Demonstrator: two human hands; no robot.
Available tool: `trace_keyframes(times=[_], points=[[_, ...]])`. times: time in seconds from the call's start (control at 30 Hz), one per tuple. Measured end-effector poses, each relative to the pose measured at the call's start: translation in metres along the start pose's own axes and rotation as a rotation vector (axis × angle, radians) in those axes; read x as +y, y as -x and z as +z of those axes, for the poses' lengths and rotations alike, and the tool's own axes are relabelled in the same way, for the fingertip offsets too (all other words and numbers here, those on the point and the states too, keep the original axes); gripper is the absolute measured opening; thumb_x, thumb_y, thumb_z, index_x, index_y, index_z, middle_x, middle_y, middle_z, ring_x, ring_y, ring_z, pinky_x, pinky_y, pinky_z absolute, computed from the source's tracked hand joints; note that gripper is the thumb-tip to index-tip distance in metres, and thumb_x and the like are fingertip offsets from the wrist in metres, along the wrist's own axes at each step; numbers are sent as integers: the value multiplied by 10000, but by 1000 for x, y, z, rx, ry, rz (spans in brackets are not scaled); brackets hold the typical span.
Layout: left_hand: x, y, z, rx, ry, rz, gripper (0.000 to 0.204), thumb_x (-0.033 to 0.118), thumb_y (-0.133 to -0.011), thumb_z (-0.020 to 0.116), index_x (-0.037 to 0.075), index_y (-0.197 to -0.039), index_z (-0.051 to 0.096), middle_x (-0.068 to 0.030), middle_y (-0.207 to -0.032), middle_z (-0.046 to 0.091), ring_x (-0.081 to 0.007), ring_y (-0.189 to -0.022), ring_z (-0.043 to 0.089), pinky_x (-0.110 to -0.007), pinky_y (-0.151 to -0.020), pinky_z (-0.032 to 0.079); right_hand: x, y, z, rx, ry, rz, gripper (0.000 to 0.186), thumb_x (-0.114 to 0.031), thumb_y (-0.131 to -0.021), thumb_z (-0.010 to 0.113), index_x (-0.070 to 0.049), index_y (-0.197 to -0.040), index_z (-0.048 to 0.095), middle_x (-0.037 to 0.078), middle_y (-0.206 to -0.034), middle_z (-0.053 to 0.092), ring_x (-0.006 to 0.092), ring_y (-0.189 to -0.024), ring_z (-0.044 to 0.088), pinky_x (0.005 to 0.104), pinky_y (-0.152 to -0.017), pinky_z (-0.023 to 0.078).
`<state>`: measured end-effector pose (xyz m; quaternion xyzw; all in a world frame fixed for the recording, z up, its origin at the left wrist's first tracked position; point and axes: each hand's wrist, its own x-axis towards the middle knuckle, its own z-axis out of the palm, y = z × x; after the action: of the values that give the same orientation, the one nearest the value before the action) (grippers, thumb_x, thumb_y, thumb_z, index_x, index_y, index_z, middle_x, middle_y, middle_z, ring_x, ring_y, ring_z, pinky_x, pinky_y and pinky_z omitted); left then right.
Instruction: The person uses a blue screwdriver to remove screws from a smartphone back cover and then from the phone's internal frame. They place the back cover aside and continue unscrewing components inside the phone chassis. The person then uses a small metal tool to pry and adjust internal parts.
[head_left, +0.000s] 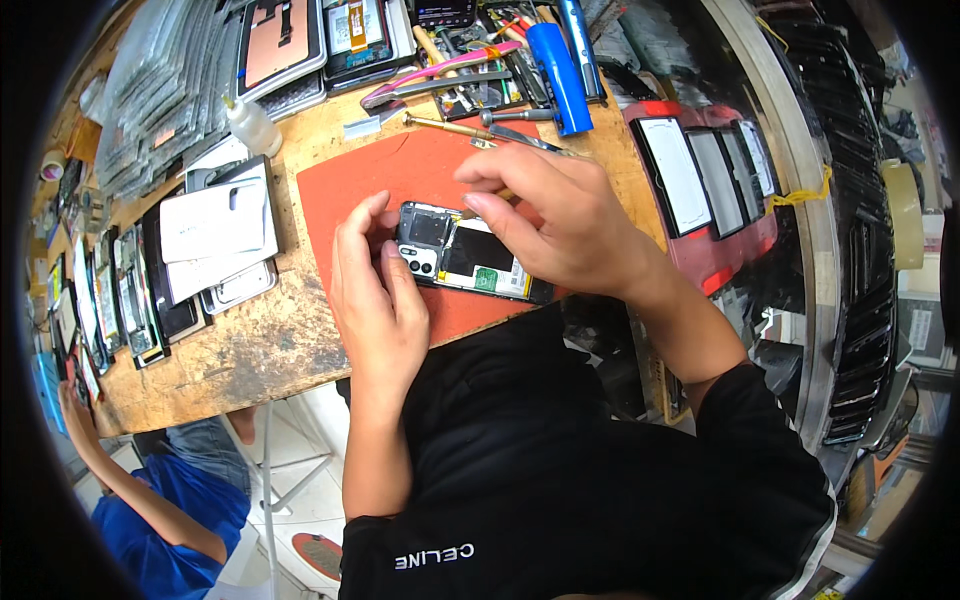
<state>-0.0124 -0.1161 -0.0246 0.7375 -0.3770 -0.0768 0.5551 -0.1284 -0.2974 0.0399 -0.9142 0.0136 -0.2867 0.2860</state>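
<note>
An opened smartphone [462, 252] lies back up on an orange-red work mat [335, 180]. Its back cover is off, baring a black battery area, a green patch and the camera lenses at the left end. My left hand [375, 275] curls round that left end, thumb beside the lenses, steadying the phone. Over its upper edge, my right hand [565, 215] is closed in a pinch. A thin brass-coloured bit shows among the right fingers, but most of it is hidden, so its kind is unclear.
Beyond the mat lie a brass screwdriver [450, 128], pink-handled pliers [440, 72] and a blue cylinder [560, 80]. A squeeze bottle [253, 128], white phone covers [215, 225] and stacked plastic sleeves [165, 90] stand left. A person in blue [180, 510] works at the lower left.
</note>
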Motion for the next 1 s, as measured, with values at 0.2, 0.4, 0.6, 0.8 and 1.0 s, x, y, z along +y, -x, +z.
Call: trace_keyframes(times=[0.2,0.4,0.6,0.8,1.0], points=[[-6,3,-6,-20,235,-112,435,-74,-1084,478,-9,-1511,521,-185,-1250,702,-246,-1157,712,-379,-1023,560,9,-10,10,-63,-47,63,221,21,-967,748,13,-1182,699,126,-999,771,239,-885,805,321,-715,639],[2,5,-8,-48,226,-126,436,-14,-1065,583,-13,-1498,532,-188,-1248,701,-264,-1145,718,-389,-1022,566,14,-17,13,-84,-14,-11,218,-13,-976,747,9,-1188,704,142,-985,773,273,-842,796,368,-710,619],[0,3,-8,-64,161,-135,432,-7,-1022,630,-27,-1449,570,-201,-1250,704,-285,-1152,720,-404,-1016,568,-15,-53,-17,-587,352,-31,204,-46,-948,698,-27,-1151,714,131,-815,691,342,-759,716,444,-696,548],[1,3,-6,-41,78,-68,378,23,-996,662,-17,-1369,613,-186,-1177,696,-334,-1078,708,-431,-969,561,-17,-63,-20,-685,226,-32,184,-85,-933,715,-32,-1073,608,158,-1013,699,364,-961,685,479,-881,525],[9,-12,-1,-54,-128,55,126,-3,-949,690,-7,-1066,644,-178,-1022,641,-397,-960,631,-492,-877,505,1,-44,-7,-421,-112,-154,215,-20,-919,658,-51,-1107,558,111,-981,672,352,-933,672,466,-878,464]])
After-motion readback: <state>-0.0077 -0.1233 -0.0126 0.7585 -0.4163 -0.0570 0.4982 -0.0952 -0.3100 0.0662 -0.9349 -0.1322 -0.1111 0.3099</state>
